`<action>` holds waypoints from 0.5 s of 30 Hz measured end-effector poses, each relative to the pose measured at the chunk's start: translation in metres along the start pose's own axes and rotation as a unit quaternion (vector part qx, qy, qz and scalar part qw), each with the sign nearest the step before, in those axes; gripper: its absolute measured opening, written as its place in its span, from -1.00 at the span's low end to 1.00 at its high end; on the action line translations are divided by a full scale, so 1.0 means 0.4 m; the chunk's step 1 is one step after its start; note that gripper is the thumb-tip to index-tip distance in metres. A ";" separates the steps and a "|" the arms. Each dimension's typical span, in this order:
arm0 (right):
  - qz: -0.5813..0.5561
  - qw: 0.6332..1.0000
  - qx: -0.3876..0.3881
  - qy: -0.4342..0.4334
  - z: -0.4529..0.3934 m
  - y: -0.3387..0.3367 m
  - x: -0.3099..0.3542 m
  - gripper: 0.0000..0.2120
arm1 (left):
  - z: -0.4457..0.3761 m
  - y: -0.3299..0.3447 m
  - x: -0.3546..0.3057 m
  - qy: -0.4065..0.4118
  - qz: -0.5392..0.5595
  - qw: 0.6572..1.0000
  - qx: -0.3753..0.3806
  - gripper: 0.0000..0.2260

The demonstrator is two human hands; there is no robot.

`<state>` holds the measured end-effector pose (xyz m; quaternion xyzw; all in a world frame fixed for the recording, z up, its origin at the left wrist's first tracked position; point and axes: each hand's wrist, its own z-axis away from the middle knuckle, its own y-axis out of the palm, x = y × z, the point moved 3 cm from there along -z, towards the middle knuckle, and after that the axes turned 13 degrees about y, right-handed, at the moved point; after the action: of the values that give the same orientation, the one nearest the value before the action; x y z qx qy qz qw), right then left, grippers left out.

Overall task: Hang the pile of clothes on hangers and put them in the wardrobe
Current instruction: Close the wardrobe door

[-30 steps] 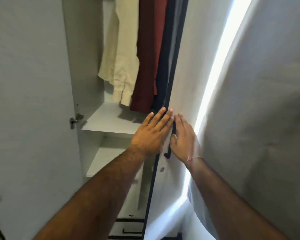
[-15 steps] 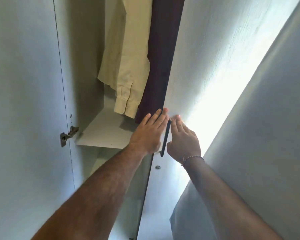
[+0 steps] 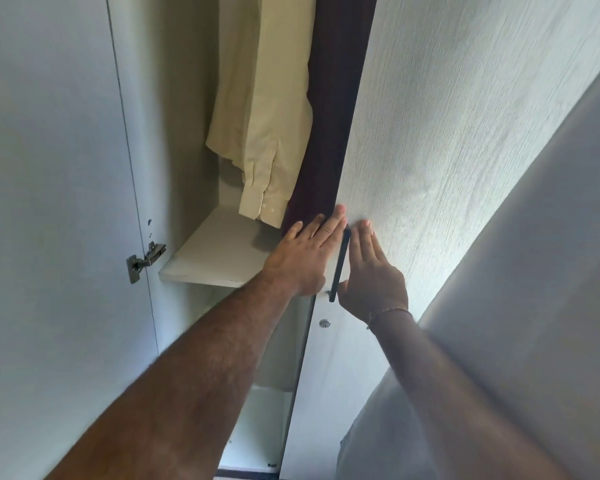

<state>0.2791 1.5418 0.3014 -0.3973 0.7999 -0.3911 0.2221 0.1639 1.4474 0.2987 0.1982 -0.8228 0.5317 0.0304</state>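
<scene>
A white wardrobe stands partly open. Inside hang a cream shirt (image 3: 257, 133) and a dark maroon garment (image 3: 329, 140) above a white shelf (image 3: 215, 258). The right wardrobe door (image 3: 447, 133) is close to shut, and its dark vertical handle (image 3: 340, 265) lies between my hands. My left hand (image 3: 302, 254) presses flat with straight fingers at the door's edge, left of the handle. My right hand (image 3: 371, 271) lies flat on the door face, right of the handle. Neither hand holds anything.
The left wardrobe door (image 3: 49, 202) stands open with a metal hinge (image 3: 142, 263) on its inner side. A small round lock (image 3: 324, 323) sits below the handle. A lower shelf (image 3: 257, 427) shows under the gap. A grey wall (image 3: 551, 271) runs along the right.
The right door has swung further toward shut under both flat hands. The navy garment is now hidden behind it, and the gap onto the clothes is narrower.
</scene>
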 end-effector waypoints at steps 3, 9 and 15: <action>-0.062 0.996 0.069 -0.014 0.003 0.001 -0.016 -0.05 | 0.009 -0.044 -0.012 -0.018 -0.012 0.999 0.023 -0.08; -0.223 0.971 0.027 0.080 0.050 -0.030 0.048 -0.08 | 0.196 -0.124 -0.015 -0.099 -0.064 0.992 -0.043 -0.23; -0.306 0.950 0.055 -0.033 0.144 -0.112 0.342 -0.08 | 0.501 -0.280 0.060 -0.195 -0.190 0.961 -0.048 -0.21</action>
<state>0.2580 1.3881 0.2969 -0.6226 0.6093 -0.4706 0.1399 0.2143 1.2228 0.3150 0.4488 -0.7846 0.4273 -0.0206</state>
